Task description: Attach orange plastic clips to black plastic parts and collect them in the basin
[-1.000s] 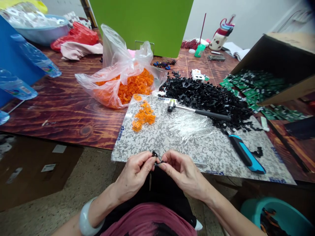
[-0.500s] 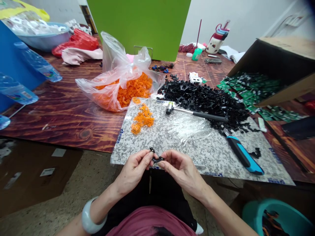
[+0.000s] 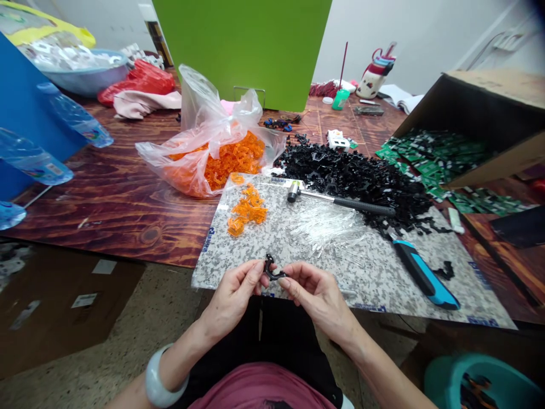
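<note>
A small curved black plastic part (image 3: 272, 272) is held between my two hands, just over the near edge of the speckled grey board (image 3: 230, 261). My left hand (image 3: 238, 287) pinches its left end between thumb and fingers. At its right end, my right hand (image 3: 313, 292) has thumb and fingertips closed on the part. A few orange clear plastic pieces (image 3: 247, 210) lie on the board beyond my left hand. Past my right hand are a bundle of thin clear strips (image 3: 319, 224), a small hammer (image 3: 340, 200) and blue-and-black cutters (image 3: 426, 275).
Behind the board stand a plastic bag of orange pieces (image 3: 232, 159) and a heap of black parts (image 3: 349, 173). A tipped cardboard box (image 3: 472, 94) spills green circuit boards (image 3: 430, 153) at right. A teal bucket (image 3: 443, 375) sits low at right; plastic bottles (image 3: 76, 116) are at left.
The black part has turned in my fingers, so its curve now opens upward and its left end stands higher. Both hands stay nearly in place; the view has shifted slightly.
</note>
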{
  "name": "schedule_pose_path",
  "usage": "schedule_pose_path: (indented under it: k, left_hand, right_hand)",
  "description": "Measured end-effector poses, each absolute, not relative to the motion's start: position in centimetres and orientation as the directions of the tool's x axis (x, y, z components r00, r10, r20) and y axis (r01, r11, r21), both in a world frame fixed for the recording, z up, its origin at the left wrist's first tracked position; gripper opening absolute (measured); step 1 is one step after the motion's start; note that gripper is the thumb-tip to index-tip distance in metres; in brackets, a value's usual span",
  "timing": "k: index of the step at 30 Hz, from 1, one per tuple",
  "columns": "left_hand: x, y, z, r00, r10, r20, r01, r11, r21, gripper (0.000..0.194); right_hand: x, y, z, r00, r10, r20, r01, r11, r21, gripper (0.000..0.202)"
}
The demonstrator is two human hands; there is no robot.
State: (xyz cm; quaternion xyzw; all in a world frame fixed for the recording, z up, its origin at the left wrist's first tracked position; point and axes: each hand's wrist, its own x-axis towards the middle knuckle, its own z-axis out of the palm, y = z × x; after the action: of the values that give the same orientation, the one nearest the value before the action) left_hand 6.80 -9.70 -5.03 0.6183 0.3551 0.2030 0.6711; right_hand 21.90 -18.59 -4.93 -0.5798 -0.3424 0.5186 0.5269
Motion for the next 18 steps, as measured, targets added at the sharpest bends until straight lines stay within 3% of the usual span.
schedule_pose_path:
  k: [9,18]
  left_hand:
    - [7.2,-10.7,-4.9,0.672,0.707,-0.221,0.117,0.193,0.974,0.019]
    - [7.9,-11.1,-5.2,0.544,0.762,-0.351,-0.012,0.426,0.905,0.028]
  right_hand:
    - [21.8,-18.5,-5.7,0.284,0.910,-0.301,-0.331,-0.202,-0.922,0.027]
    - [21.2,-18.5,-6.1,0.271,0.914,-0.302,-0.348,-0.199,-0.916,0.029]
